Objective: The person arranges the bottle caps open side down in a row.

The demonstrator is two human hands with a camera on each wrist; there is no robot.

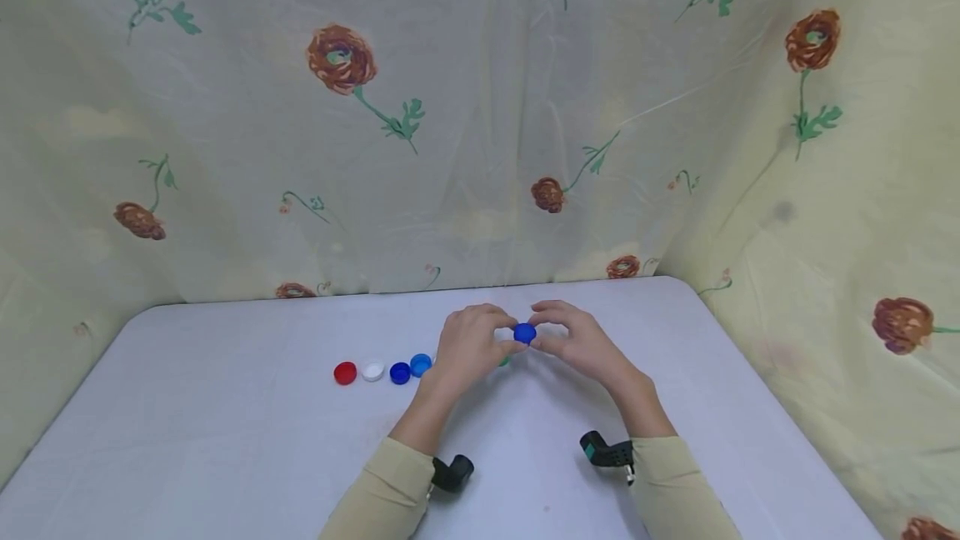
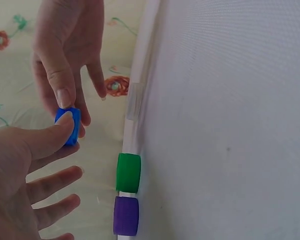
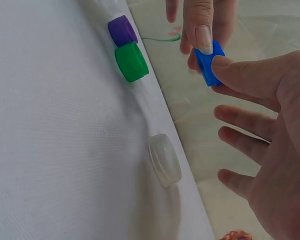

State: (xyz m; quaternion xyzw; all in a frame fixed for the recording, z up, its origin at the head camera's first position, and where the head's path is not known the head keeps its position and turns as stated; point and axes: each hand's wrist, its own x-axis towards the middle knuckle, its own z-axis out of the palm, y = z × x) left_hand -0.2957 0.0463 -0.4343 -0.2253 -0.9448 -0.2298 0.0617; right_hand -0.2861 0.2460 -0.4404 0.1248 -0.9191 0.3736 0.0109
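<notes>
A blue bottle cap (image 1: 524,333) is held up above the table between both hands. My left hand (image 1: 471,345) pinches it from the left with thumb and forefinger, its other fingers spread in the left wrist view. From the other side my right hand (image 1: 583,345) pinches the same cap between thumb and forefinger. Below the hands, a green cap (image 2: 128,173) and a purple cap (image 2: 126,216) stand side by side on the table. A clear cap (image 3: 164,160) lies a little apart from them, nearer the right hand. The left hand mostly hides the green cap in the head view.
Left of the hands, a red cap (image 1: 345,372), a white cap (image 1: 372,370), a dark blue cap (image 1: 400,372) and a lighter blue cap (image 1: 421,365) lie in a row on the white table (image 1: 225,440). A flowered curtain (image 1: 465,123) hangs behind the table's back edge.
</notes>
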